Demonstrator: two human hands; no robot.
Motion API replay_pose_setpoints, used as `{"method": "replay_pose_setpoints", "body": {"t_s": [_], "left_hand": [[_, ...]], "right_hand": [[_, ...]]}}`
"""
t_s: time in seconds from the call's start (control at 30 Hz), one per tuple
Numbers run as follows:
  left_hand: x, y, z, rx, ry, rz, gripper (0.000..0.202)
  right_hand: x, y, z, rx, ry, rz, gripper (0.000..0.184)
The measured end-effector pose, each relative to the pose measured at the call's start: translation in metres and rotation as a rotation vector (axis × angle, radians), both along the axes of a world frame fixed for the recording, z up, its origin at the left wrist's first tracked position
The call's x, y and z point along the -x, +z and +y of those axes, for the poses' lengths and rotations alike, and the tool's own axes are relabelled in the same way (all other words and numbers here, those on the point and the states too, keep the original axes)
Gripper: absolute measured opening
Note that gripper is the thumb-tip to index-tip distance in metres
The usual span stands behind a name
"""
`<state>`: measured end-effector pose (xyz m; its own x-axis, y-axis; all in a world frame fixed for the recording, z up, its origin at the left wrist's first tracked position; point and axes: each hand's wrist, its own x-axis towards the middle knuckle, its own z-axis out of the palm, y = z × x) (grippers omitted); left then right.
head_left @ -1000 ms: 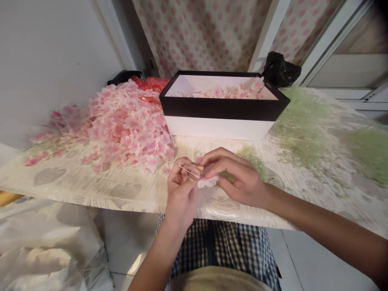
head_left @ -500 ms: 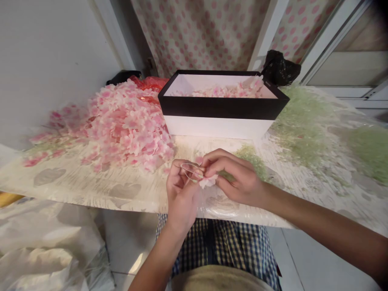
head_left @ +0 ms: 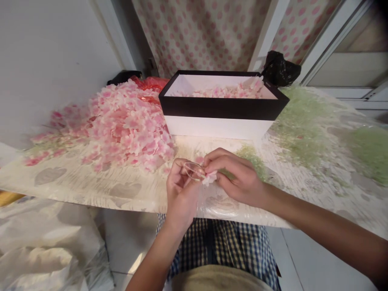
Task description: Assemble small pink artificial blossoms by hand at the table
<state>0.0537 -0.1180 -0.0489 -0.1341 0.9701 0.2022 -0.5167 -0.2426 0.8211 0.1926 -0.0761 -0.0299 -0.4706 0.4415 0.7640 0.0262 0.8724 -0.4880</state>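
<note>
My left hand point(head_left: 183, 190) is closed, pinching a thin pale looped stem point(head_left: 190, 165) between thumb and fingers. Close beside it, my right hand point(head_left: 235, 173) grips a small white-pink artificial flower point(head_left: 209, 178) at its edge. The two hands meet just above the near part of the table, and the fingertips hide where stem and flower come together. A large heap of pink artificial flowers point(head_left: 130, 129) lies to the left. Just past my right hand is a small bunch of green plastic stems point(head_left: 253, 157).
A black-rimmed white box point(head_left: 218, 127) stands behind my hands with pink flowers point(head_left: 227, 92) inside. More green pieces point(head_left: 303, 125) spread over the right of the patterned tablecloth point(head_left: 124, 190). A black plastic bag point(head_left: 280, 68) sits behind the box; a white sack point(head_left: 48, 242) lies at lower left.
The flower and the looped stem have shifted slightly to the right, the flower also tilting a little. Both hands keep their grip and nearly the same place.
</note>
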Motion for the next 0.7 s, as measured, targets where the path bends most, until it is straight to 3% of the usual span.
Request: {"method": "replay_pose_setpoints", "body": {"t_s": [0.1, 0.17, 0.3, 0.37, 0.5, 0.63, 0.7], "left_hand": [[0.012, 0.002, -0.005, -0.032, 0.018, 0.195, 0.039], [0.024, 0.007, -0.011, -0.140, 0.104, 0.426, 0.049], [0.048, 0.015, -0.015, -0.346, 0.241, 1.042, 0.030], [0.055, 0.016, -0.013, -0.410, 0.290, 1.228, 0.025], [0.056, 0.013, -0.005, -0.493, 0.392, 1.287, 0.017], [0.051, 0.012, -0.002, -0.452, 0.237, 1.225, 0.019], [0.049, 0.012, -0.001, -0.502, 0.236, 1.253, 0.019]], "right_hand": [[-0.003, 0.001, 0.002, 0.023, 0.009, -0.024, 0.022], [-0.004, 0.001, 0.003, 0.053, 0.023, -0.028, 0.021], [-0.005, 0.003, 0.003, 0.114, 0.058, -0.074, 0.022], [-0.004, 0.004, 0.002, 0.234, 0.089, -0.105, 0.016], [-0.002, 0.005, 0.005, 0.597, 0.137, -0.029, 0.004], [-0.003, 0.005, 0.010, 0.786, 0.209, 0.049, 0.007], [-0.004, 0.005, 0.011, 0.850, 0.256, 0.049, 0.010]]}}
